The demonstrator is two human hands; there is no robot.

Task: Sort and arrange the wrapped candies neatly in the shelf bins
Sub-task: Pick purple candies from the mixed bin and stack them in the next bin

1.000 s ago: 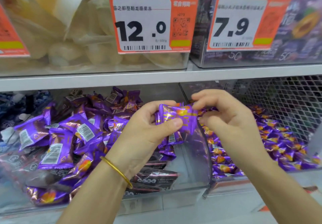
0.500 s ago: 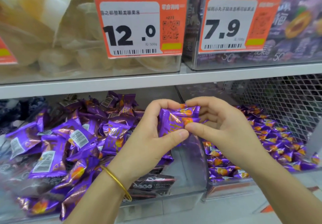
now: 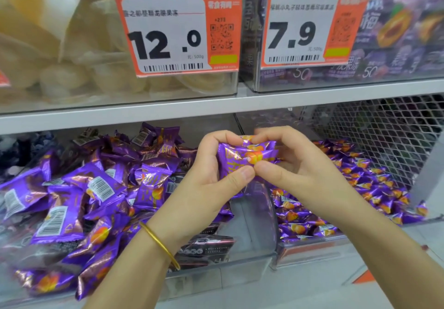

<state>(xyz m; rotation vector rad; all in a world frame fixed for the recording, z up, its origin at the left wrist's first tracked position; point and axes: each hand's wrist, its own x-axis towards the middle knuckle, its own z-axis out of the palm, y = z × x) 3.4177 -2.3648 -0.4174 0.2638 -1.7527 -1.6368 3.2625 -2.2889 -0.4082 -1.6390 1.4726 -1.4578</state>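
Two bare hands meet in front of the lower shelf. The left hand [image 3: 206, 179], with one thin gold bangle [image 3: 159, 244] on its wrist, and the right hand [image 3: 295, 171] both pinch a purple foil candy packet with an orange fruit print [image 3: 242, 157] between thumbs and curled fingers, held above the gap between two bins. More wrappers seem bunched behind it, but their number cannot be counted. Below left, a clear plastic bin [image 3: 252, 232] holds a loose heap of large purple packets [image 3: 96, 188], too many and too overlapped to count, with a few dark packets [image 3: 206, 248] half hidden under the left forearm. The right clear bin [image 3: 312, 251] holds many smaller purple candies [image 3: 348, 188], backed by wire mesh [image 3: 384, 135]. Two orange price tags, 12.0 [image 3: 176, 32] and 7.9 [image 3: 310, 27], hang on the upper bins; their small print is illegible.
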